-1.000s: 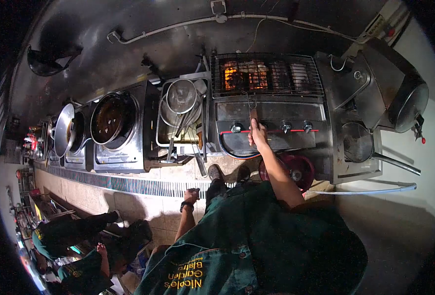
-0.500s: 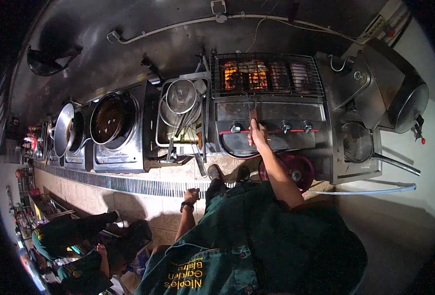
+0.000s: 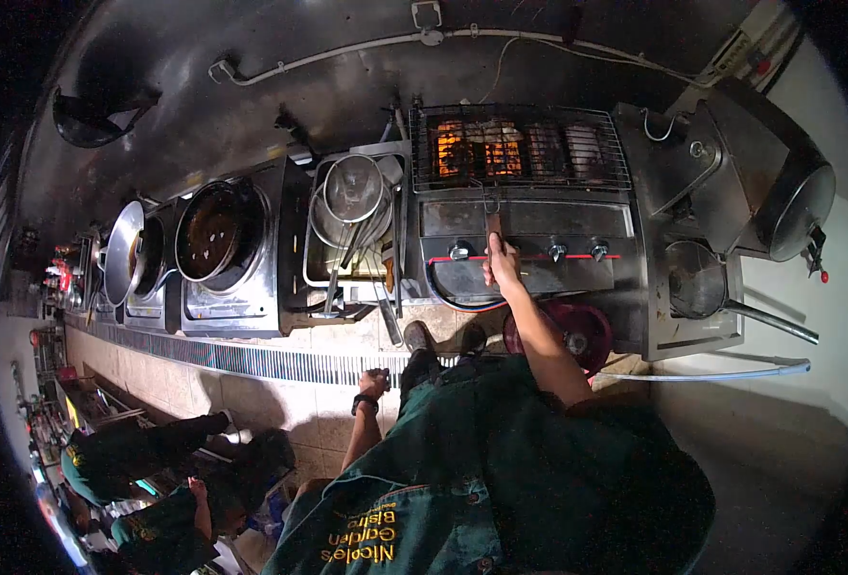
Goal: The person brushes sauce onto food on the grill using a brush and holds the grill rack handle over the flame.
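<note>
My right hand (image 3: 503,264) is wrapped round the brown handle (image 3: 494,224) of a wire grill basket (image 3: 494,182). The basket lies over the gas grill (image 3: 529,158), where orange burner glow shows under the bars. Darkened food pieces (image 3: 543,153) lie among the wires; their kind is hard to make out. Lower down, my left hand (image 3: 373,383), with a dark band at its wrist, hangs beside my body above the tiled floor. Its fingers are curled closed, and whatever they may hold is hidden. Knobs (image 3: 557,249) line the grill's front, close to my right hand.
Left of the grill, strainers (image 3: 354,189) and utensils rest in a metal tray (image 3: 316,259). A wok (image 3: 215,232) sits on a burner beyond. At right are a long-handled strainer (image 3: 697,278) and a pale hose (image 3: 731,372). Two other people (image 3: 146,450) are at lower left.
</note>
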Tool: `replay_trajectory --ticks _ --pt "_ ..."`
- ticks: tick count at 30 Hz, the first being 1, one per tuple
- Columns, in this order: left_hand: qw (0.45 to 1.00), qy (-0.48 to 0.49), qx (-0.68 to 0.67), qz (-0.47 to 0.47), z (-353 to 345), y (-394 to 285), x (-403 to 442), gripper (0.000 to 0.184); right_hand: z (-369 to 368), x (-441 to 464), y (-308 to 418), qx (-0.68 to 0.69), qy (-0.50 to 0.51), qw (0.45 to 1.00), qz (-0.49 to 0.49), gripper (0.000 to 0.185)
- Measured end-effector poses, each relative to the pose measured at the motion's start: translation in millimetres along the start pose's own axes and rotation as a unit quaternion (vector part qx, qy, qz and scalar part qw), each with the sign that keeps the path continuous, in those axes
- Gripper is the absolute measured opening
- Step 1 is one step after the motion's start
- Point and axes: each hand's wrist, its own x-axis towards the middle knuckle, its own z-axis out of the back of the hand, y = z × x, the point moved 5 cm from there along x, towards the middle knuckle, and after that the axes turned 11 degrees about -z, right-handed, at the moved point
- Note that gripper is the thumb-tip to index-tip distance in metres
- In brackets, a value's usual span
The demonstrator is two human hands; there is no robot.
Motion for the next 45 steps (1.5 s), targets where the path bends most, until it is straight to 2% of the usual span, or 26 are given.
replay_trajectory --ticks 6,20,24,35,45 --pt "0.999 0.015 0.04 -0.017 -1.3 -0.2 1.8 0.028 -0.5 -1.2 0.8 0.003 0.007 1.0 0.003 0.04" --pt "1.0 0.013 0.017 -0.019 -2.3 20.3 9.2 0.029 -0.6 -2.7 1.2 0.015 0.011 1.0 0.009 0.042" --pt "0.998 0.005 0.057 -0.005 -0.9 8.7 2.6 0.029 0.1 -2.0 0.2 0.01 0.006 1.0 0.005 0.043" --pt "0.999 -0.01 0.045 -0.01 1.5 -19.2 -10.4 0.029 1.2 -0.3 -2.3 0.01 0.012 1.0 0.01 0.044" --pt "0.999 0.002 0.049 -0.012 0.8 -2.6 -0.4 0.029 0.8 -6.2 2.3 0.005 -0.008 1.0 0.015 0.042"
